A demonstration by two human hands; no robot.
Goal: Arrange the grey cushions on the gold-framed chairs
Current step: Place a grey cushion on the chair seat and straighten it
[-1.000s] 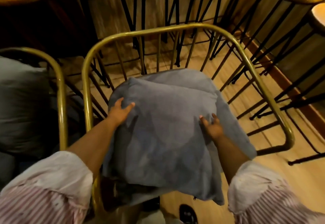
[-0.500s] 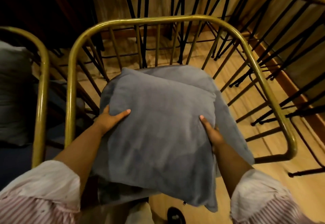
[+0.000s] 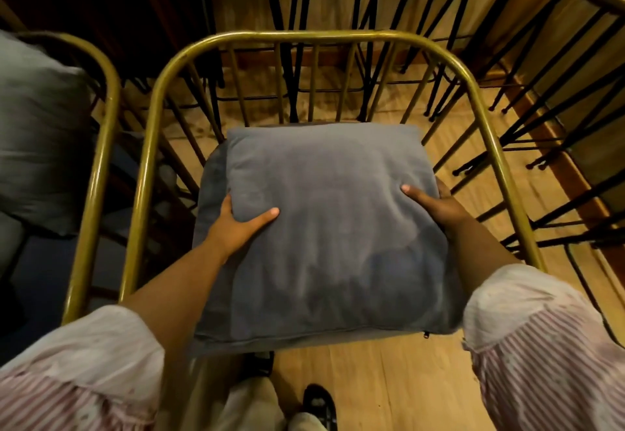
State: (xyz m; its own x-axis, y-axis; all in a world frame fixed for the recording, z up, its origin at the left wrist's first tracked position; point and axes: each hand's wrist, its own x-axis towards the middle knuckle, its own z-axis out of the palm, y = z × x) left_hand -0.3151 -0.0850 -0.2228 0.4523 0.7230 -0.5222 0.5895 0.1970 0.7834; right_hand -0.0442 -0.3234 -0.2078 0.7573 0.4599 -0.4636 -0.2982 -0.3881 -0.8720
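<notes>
A grey cushion (image 3: pixel 324 227) is held over the seat of a gold-framed chair (image 3: pixel 297 38), squared to the frame and lying on a second grey cushion (image 3: pixel 211 194) whose edge shows at its left. The likeliest fault is judged to be a skewed or overhanging placement: the near edge projects past the seat front, and the cushion could slide toward the floor (image 3: pixel 389 380) if released without being pushed back toward the spindles. The left hand (image 3: pixel 236 224) is closed on the cushion's left edge, thumb on top and fingers (image 3: pixel 226 206) curled beneath. The right hand (image 3: pixel 439 211) grips the right edge likewise. Another grey cushion (image 3: pixel 37 146) rests in the neighbouring chair (image 3: pixel 101 146).
</notes>
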